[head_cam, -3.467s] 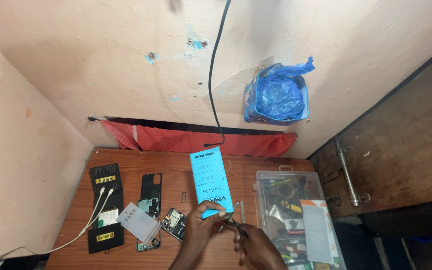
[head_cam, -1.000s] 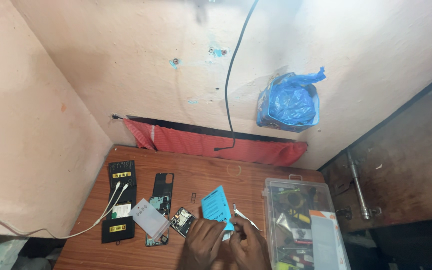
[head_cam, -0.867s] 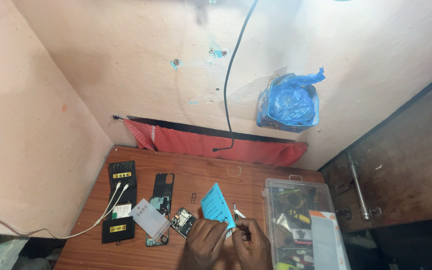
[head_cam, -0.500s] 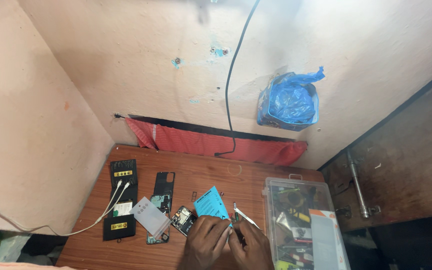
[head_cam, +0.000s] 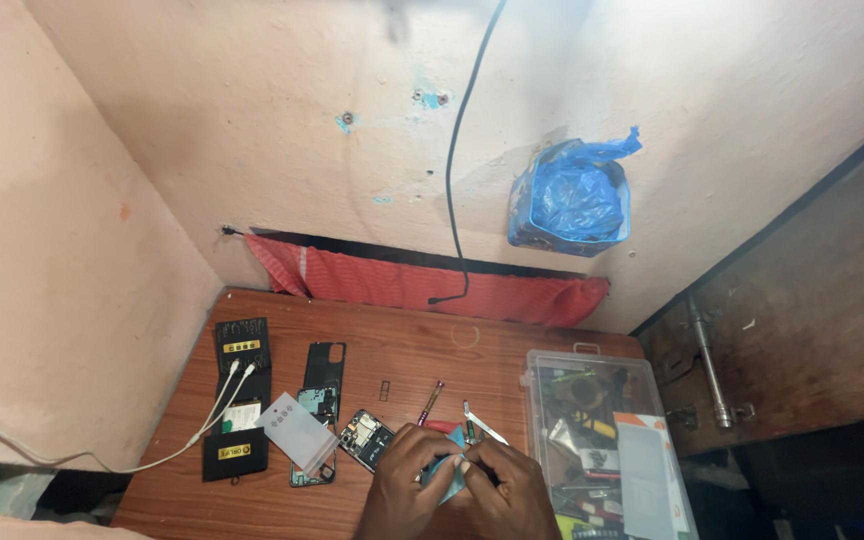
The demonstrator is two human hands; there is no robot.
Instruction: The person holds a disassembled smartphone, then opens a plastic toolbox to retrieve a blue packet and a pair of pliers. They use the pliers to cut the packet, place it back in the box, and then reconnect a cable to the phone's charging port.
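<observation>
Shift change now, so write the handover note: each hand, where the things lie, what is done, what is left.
Left hand and right hand: together at the near table edge, both gripping a small blue packet.
On the wooden table: tweezers and a thin screwdriver just beyond the hands; opened phone and circuit board to the left; clear tool box to the right.
Done: phone lies disassembled.
Left: packet in hand; whether it is opened cannot be told.

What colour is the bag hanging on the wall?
Blue: the bag is crinkled plastic, seen in the head view, the only view.
</observation>
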